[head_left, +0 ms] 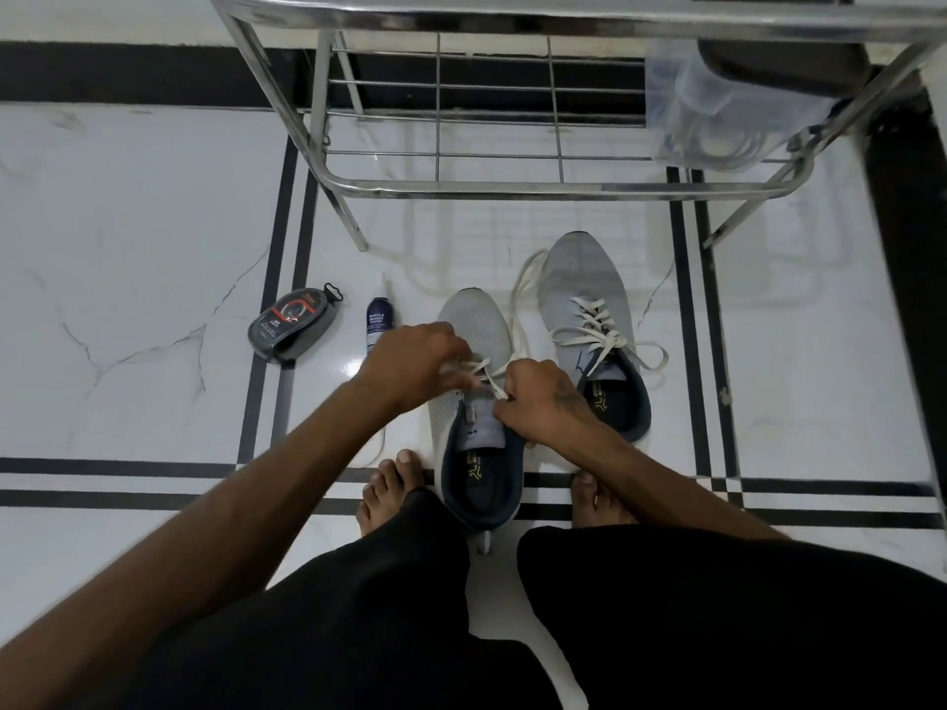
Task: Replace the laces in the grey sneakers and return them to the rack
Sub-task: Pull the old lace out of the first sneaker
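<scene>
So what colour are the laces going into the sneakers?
The laces are off-white, against the grey sneakers; the head view shows it.

Near grey sneaker (474,320): pale grey mesh upper, navy lining, yellow insole logo. Far grey sneaker (584,284): mid grey mesh, dark toe tip, navy collar. Laces (589,325): off-white, flat. Floor (128,238): glossy white marble with faint grey veining, black double-line borders. Shoe rack (512,187): bright chrome bars. Shoe polish sponge (294,322): dark grey case, red and black label. Cleaner bottle (378,325): navy with white lettering, white nozzle. Trousers (717,632): plain black.
</scene>
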### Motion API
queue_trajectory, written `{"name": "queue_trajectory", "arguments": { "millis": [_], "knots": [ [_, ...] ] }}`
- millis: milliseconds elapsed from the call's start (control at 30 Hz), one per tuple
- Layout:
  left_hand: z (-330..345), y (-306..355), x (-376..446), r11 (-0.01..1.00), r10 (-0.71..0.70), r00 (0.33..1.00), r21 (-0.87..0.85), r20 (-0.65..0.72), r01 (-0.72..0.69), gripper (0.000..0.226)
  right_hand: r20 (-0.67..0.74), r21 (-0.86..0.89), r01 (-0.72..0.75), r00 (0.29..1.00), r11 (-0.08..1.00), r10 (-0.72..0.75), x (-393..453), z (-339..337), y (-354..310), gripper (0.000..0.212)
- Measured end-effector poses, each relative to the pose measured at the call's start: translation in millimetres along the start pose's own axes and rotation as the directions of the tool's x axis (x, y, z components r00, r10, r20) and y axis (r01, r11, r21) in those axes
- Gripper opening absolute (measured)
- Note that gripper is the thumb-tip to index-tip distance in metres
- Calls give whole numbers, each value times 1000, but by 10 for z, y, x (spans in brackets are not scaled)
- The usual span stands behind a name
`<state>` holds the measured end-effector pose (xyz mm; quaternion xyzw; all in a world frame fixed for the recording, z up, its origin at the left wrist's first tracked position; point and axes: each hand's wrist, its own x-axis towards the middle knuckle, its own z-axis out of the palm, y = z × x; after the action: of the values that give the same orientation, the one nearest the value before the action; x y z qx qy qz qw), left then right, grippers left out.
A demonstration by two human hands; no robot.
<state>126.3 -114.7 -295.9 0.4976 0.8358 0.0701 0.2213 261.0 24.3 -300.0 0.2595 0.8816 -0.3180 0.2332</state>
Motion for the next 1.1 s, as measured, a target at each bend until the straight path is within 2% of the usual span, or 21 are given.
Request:
{"name": "queue_trajectory", "arguments": {
  "millis": [67, 133, 200, 267, 333, 367, 400, 467, 533, 567, 633, 700, 800, 867, 967, 1033, 1100],
  "knots": [
    [30, 138, 68, 998, -7, 998, 63, 64, 3, 31, 13, 5, -13, 1000, 1000, 12, 1, 9, -11, 21],
    [48, 186, 111, 995, -27, 999, 98, 28, 24, 20, 11, 11, -21, 1000, 1000, 21, 9, -2, 1, 23],
    [9, 59, 34, 989, -148, 986, 9, -76, 149, 11, -1, 19, -37, 999, 999, 37, 10, -29, 21, 23],
    [-37, -221, -141, 942, -331, 931, -106, -154, 317, 7, -1, 25, -48, 999, 999, 48, 5, -60, 35, 18],
    [-54, -471, -336, 888, -460, 871, -120, -174, 445, 8, -1, 15, -41, 999, 999, 41, 4, -70, 42, 19],
    [-57, -501, -389, 883, -469, 861, -95, -198, 459, 10, -1, 2, -33, 999, 999, 33, 2, -77, 34, 23],
    [-48, -447, -388, 898, -439, 868, -81, -233, 433, 12, 1, -8, -28, 1000, 1000, 28, -2, -78, 32, 26],
    [-36, -164, -272, 948, -315, 916, -126, -251, 291, 20, 5, -10, -25, 1000, 1000, 25, 0, -83, 14, 29],
    [47, 188, -86, 980, -175, 977, -122, -125, 160, 29, 5, -20, -27, 1000, 999, 27, 4, -88, 11, 28],
    [104, 330, -12, 989, -137, 989, -66, -53, 133, 29, 6, -35, -33, 999, 999, 33, 8, -88, 12, 26],
    [155, 432, 83, 992, -121, 992, 34, -35, 122, 19, 16, -55, -44, 999, 998, 45, 12, -89, 23, 19],
    [82, 304, 34, 987, -155, 985, 30, -83, 157, 10, 20, -36, -59, 998, 998, 59, 6, -88, 38, 12],
    [-106, -179, -162, 928, -373, 914, -75, -159, 366, 19, 35, 20, -94, 995, 995, 93, -6, -120, 31, 10],
    [-139, -409, -290, 903, -430, 874, -76, -225, 424, 21, 60, 16, -108, 992, 994, 107, -14, -141, 15, 9],
    [-62, -105, -209, 962, -274, 930, -79, -245, 262, 25, 80, 7, -108, 991, 994, 107, -19, -144, -8, 6],
    [44, 232, -38, 986, -158, 980, -69, -124, 150, 27, 75, -14, -103, 992, 995, 104, -11, -153, -22, 7],
    [146, 412, 79, 992, -128, 991, 10, -38, 128, 20, 62, -64, -100, 993, 993, 104, -13, -159, -34, 11]
  ]
}}
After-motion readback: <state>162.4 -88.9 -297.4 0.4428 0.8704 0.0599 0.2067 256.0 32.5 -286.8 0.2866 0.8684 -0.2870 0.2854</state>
